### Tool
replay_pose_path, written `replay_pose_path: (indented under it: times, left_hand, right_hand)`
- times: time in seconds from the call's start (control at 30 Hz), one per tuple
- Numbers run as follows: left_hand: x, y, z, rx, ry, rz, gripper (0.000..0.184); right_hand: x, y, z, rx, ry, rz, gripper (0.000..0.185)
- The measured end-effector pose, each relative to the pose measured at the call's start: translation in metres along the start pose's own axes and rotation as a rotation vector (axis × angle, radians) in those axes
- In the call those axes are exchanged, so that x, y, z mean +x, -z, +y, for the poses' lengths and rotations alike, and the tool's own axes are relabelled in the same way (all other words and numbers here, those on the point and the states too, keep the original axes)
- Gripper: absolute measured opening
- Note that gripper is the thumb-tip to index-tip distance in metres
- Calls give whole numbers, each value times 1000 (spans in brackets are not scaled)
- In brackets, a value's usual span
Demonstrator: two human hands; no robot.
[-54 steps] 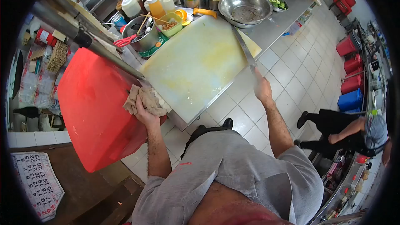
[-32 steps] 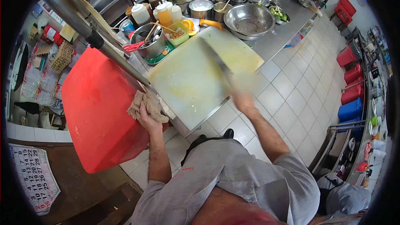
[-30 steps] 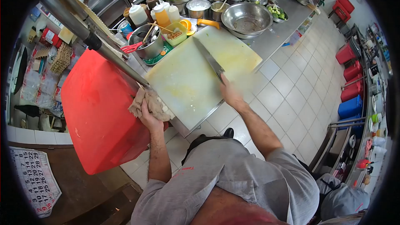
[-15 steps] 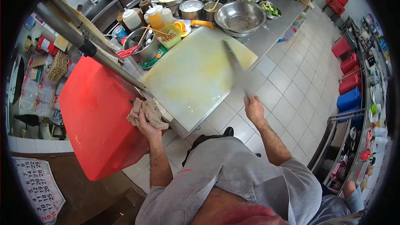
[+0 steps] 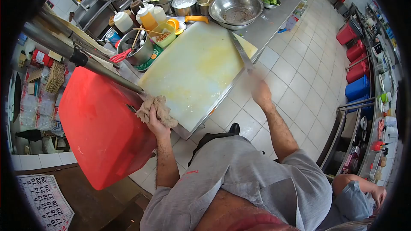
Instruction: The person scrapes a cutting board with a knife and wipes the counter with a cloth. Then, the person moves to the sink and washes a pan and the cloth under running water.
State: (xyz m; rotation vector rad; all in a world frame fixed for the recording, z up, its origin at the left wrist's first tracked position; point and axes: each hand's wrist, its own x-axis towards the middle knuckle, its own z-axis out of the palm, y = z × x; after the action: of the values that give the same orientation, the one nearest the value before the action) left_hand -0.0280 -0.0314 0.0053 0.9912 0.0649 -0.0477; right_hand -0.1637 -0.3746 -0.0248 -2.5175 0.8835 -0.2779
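My left hand (image 5: 156, 124) is closed around a crumpled beige cloth (image 5: 157, 110) beside the near left corner of the cutting board (image 5: 188, 72). The board is white with yellowish stains, and small pale bits lie near its front edge. A large knife (image 5: 242, 52) lies with its blade over the right side of the board, its handle end pointing toward me. My right hand (image 5: 262, 92) is closed at that handle end, off the board's right edge. A blur hides the handle and part of the fingers.
A steel bowl (image 5: 236, 9) stands behind the board. At the back left are squeeze bottles (image 5: 147, 19), a utensil pot (image 5: 139, 53) and an orange-handled knife (image 5: 197, 19). A red bin (image 5: 102, 128) and a metal pole (image 5: 102, 69) are at left. Another person's arm (image 5: 359, 182) shows lower right.
The knife, blurred before, now shows a sharper blade over the board's right side. The cloth in my left hand has shifted slightly to the right. The view has tilted a little.
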Motion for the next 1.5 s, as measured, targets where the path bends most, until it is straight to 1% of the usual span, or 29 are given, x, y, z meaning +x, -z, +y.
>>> replay_pose_path:
  times: [0.03,0.1,0.17,0.23,0.3,0.33,0.43,0.5,0.57,0.6,0.67,0.7,0.73,0.77,0.8,0.83,0.87,0.9,0.93,1.0,1.07,1.13,1.17,1.23,1.3,1.37,1.43,1.5]
  left_hand:
    - [0,-1,1,-6,-13,10,35]
    - [1,2,0,-18,-28,39,35]
    - [-1,3,0,-28,-44,74,34]
    - [-4,-2,3,44,-63,80,35]
    - [1,1,-3,23,-46,80,34]
    - [3,1,-5,-3,-33,79,33]
    - [5,-5,-1,4,1,33,32]
    - [1,-4,5,53,-11,13,33]
    - [4,-3,9,97,-35,-4,34]
    - [6,-2,9,92,-81,3,34]
    - [8,3,10,95,-129,38,34]
    - [12,4,11,45,-126,65,33]
    - [17,5,13,-7,-122,86,32]
    - [23,6,15,-3,-121,91,32]
    - [30,8,18,-37,-114,45,32]
    - [32,1,22,-70,-104,-2,32]
    - [31,-7,27,-51,-151,9,33]
    - [28,-15,36,-47,-143,6,33]
    - [24,-20,44,-53,-145,-6,32]
    - [24,-12,46,-44,-176,9,31]
    - [21,-1,46,-43,-189,45,31]
    - [16,5,49,-44,-209,77,30]
    - [13,7,50,-40,-192,48,30]
    - [14,9,48,-43,-177,17,30]
    - [17,16,42,-58,-153,23,30]
    - [16,-1,44,-47,-167,49,30]
    - [13,-8,42,-35,-181,69,30]
    - [15,-12,44,9,-179,26,30]
  right_hand:
    - [-5,4,-2,2,1,0,42]
    - [-18,12,-5,4,-103,0,41]
    - [-30,16,-10,33,-107,12,41]
    - [-37,13,-13,64,-117,27,41]
    - [-46,0,-10,146,128,-28,42]
    - [-47,-9,-9,56,153,-114,42]
    - [-36,-11,3,-33,58,-103,41]
    - [-21,-20,46,-53,95,-44,40]
    - [-15,12,37,116,4,44,42]
    - [-20,14,32,115,14,37,42]
    - [-47,9,22,165,254,23,45]
    - [-60,0,7,183,282,-73,47]
    - [-75,-12,-10,202,399,-102,47]
    - [-87,-19,-29,226,434,-238,46]
    - [-95,-21,-47,157,455,-391,45]
    - [-99,-25,-54,158,446,-392,45]
    - [-101,-28,-59,72,493,-459,46]
    - [-102,-30,-60,-13,540,-528,46]
    - [-98,-27,-49,-37,481,-538,47]
    - [-79,-45,9,-15,405,-291,46]
    - [-40,-28,55,116,332,-10,44]
    - [-7,1,77,159,131,-4,43]
    - [-6,20,64,195,70,-28,43]
    - [-21,19,59,212,254,-73,44]
    - [-58,2,32,211,516,-73,44]
    - [-99,-15,-7,246,560,-300,46]
    - [-116,1,-50,9,506,-605,47]
    - [-121,2,-34,14,471,-568,47]
